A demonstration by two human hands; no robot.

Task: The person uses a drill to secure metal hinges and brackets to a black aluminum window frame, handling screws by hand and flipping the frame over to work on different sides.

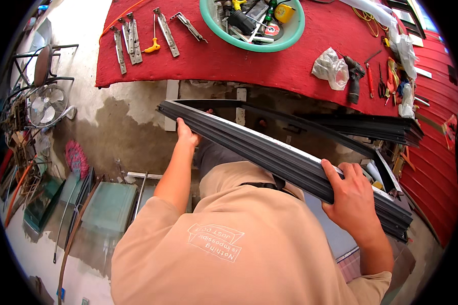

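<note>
Dark frame [259, 149] is at the waist, near the red table [152, 66], left hand [187, 134] and right hand [352, 190] both clasping its near rail, so best lift evenly on those 2 grips to limit twist.

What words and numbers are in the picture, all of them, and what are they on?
Tan shirt: white lettering in a ribbon-shaped outline; I won't copy the words.
Red-and-white disc: markings too small to read.
Yellow rounded case: markings too small to read.
Black frame: no readable text.
</note>
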